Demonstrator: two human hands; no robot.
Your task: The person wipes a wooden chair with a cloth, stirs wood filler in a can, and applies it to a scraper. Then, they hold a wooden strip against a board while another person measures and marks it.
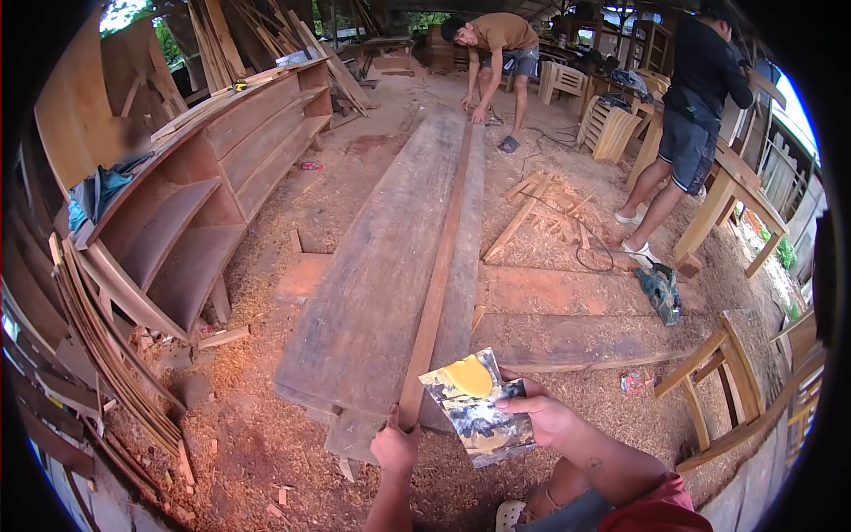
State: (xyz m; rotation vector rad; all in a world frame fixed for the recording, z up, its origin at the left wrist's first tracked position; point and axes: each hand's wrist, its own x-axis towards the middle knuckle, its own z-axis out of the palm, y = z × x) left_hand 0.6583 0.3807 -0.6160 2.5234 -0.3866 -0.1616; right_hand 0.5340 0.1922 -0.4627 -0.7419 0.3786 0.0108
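My left hand (395, 442) grips the near end of a long narrow wooden strip (441, 266), which lies lengthwise on a wide, dark wooden plank (368, 257). To the right of the strip's near end, my right hand (537, 411) holds a flat, paint-stained board (483, 421) by its right side, thumb on top. A smooth yellow patch (470, 376) shows on the board's upper part. At the strip's far end, a bent-over person (503, 35) in a brown shirt has both hands on it.
A wooden shelf unit (226, 164) lies at the left. Scrap wood (554, 213), a green power tool (659, 294) with a cord and a chair frame (722, 390) are at the right. Another person (696, 106) stands by a wooden table (736, 177). Shavings cover the ground.
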